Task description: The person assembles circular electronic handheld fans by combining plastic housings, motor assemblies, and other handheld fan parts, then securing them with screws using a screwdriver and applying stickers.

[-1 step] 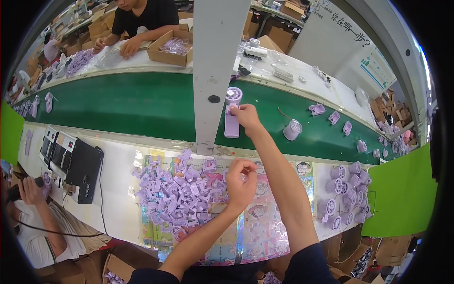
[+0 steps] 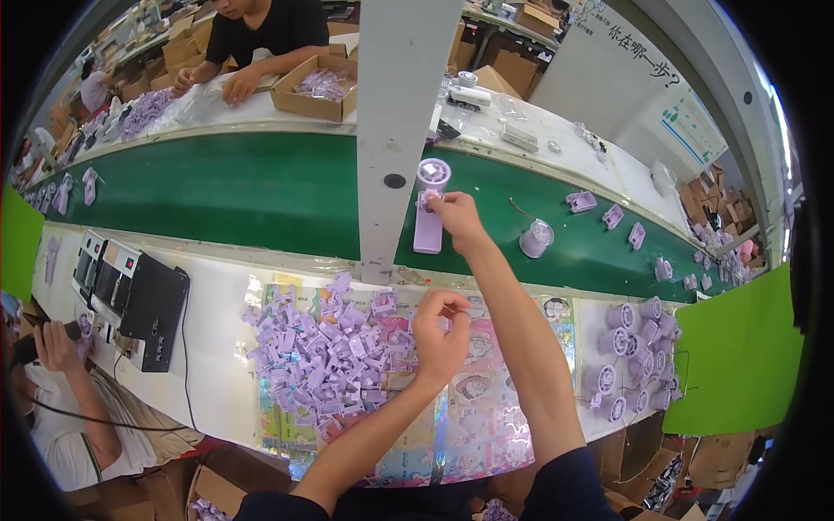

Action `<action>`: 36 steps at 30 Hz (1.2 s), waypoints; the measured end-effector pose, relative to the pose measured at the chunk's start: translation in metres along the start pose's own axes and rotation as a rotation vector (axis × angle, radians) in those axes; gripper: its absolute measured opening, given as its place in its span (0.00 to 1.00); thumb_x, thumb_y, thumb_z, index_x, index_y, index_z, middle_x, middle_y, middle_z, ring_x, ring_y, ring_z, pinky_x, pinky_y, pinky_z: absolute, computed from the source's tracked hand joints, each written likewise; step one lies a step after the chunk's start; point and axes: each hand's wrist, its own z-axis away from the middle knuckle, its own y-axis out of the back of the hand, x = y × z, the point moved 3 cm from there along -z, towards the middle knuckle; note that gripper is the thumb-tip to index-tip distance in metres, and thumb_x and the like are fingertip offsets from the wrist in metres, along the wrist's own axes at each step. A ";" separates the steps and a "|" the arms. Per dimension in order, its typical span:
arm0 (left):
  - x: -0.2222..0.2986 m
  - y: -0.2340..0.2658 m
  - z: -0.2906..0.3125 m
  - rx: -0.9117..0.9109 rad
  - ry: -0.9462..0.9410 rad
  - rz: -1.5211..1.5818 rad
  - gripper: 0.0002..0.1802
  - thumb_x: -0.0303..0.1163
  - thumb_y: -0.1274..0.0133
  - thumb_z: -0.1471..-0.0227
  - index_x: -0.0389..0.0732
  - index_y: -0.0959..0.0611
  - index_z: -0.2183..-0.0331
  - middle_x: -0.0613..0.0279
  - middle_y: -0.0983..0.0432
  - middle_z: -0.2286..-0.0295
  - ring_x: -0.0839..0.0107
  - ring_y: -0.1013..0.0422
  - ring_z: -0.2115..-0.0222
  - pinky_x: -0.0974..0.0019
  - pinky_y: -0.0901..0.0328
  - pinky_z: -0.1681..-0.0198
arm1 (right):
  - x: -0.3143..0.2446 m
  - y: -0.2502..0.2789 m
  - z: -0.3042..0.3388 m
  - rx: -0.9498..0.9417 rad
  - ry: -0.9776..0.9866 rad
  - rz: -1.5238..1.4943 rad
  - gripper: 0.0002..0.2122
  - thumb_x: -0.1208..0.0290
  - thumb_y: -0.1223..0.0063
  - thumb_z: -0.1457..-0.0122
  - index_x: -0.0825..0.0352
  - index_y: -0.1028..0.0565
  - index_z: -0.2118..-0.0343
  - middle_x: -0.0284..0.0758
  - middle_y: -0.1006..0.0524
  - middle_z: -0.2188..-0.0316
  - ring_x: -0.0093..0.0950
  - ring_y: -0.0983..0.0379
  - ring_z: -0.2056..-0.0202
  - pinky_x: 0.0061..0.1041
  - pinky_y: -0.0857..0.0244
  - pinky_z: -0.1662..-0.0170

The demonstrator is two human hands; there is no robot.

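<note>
My right hand is reached out over the green conveyor belt, its fingers closed on a light purple handheld fan. The fan's round head points away from me and its flat handle towards me. Lower down, above a colourful printed sheet, hovers my left hand with its fingers curled in towards the thumb. Whatever those fingers may hold is too small to make out. Just left of it lies a heap of small light purple plastic parts.
A grey post rises beside the fan. On the belt sit a round purple fan head with a wire and several purple shells. More fan heads stand at right. A black device is at left. Other people work left and opposite.
</note>
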 end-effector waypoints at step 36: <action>0.006 -0.012 0.010 -0.235 -0.027 -0.110 0.06 0.17 0.46 0.56 0.38 0.21 0.73 0.61 0.26 0.72 0.67 0.28 0.74 0.67 0.32 0.70 | 0.017 0.047 0.000 0.269 0.179 0.515 0.18 0.57 0.36 0.45 0.70 0.22 0.64 0.43 0.20 0.66 0.42 0.22 0.59 0.39 0.29 0.55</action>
